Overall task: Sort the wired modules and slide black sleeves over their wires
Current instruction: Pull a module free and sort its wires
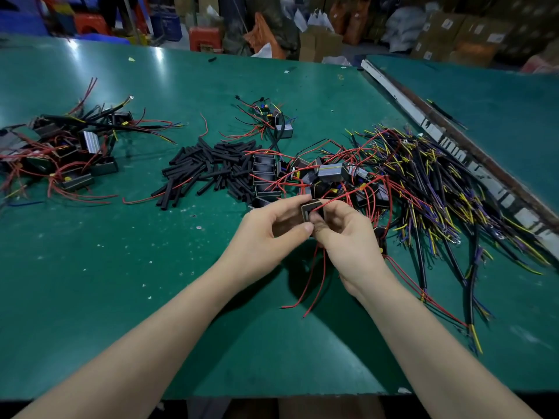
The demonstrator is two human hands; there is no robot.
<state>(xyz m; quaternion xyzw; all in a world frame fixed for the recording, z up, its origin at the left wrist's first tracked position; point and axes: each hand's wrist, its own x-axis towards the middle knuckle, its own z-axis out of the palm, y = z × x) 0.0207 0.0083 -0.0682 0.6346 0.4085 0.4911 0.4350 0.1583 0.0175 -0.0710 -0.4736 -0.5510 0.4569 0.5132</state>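
Both hands (pixel 308 234) around one wired module (pixel 311 209)

No legible text anywhere

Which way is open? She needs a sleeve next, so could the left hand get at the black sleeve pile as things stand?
Probably yes. The black sleeve pile lies uncovered on the green table, ahead-left of the left hand, nothing between. That hand grips the module, though, and must release it.
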